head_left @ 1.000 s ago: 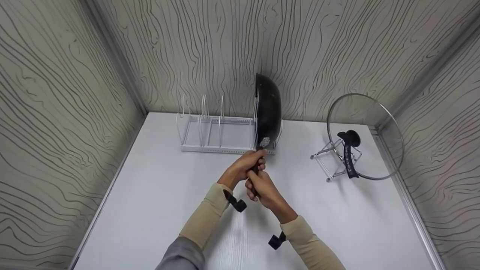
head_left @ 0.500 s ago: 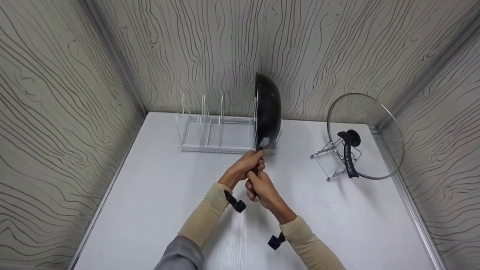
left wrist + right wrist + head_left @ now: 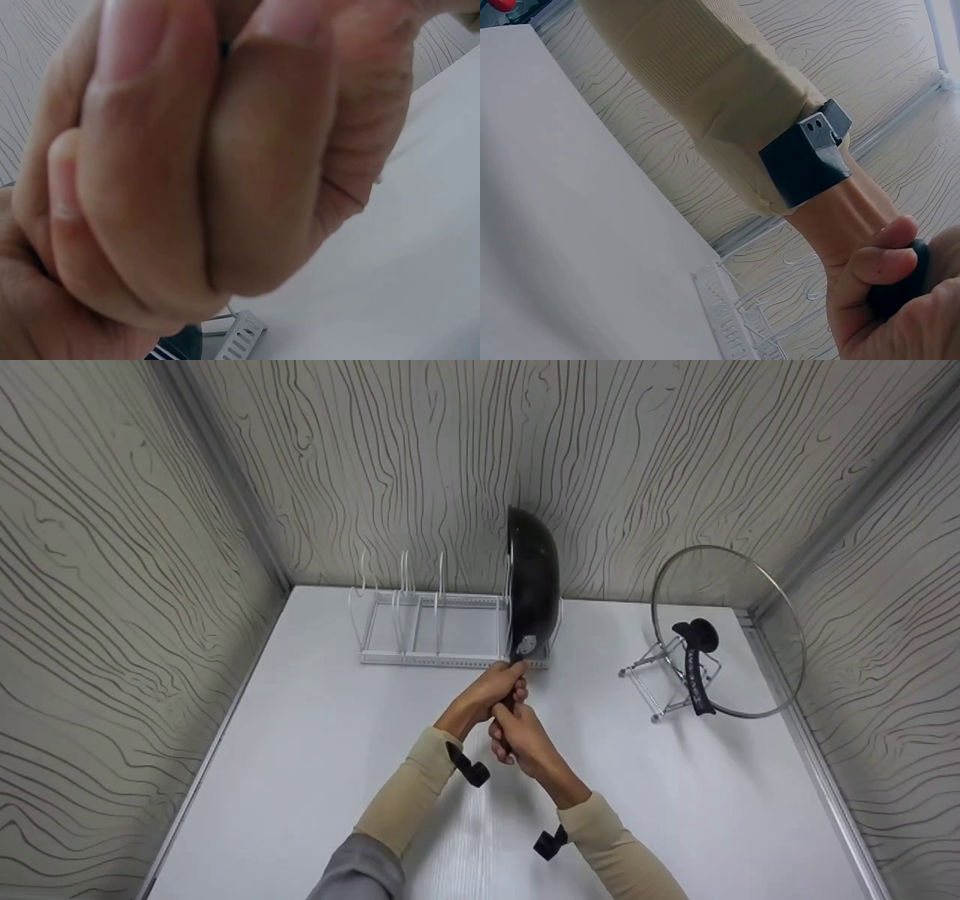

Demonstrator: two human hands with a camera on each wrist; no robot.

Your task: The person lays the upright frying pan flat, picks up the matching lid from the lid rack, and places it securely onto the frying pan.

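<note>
Muted light, soft shadows, blurry fingers (close-up)

The right hand curls its fingers round a black handle. Behind it, the left forearm's beige sleeve bears a dark box at the cuff. A white wire rack stands on the white table, near a wood-patterned wall.

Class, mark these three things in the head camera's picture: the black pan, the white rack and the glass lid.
black pan (image 3: 535,579), head view, on the outside of its bowl
white rack (image 3: 442,661), head view, on its front rail
glass lid (image 3: 741,631), head view, on its clear glass
</note>
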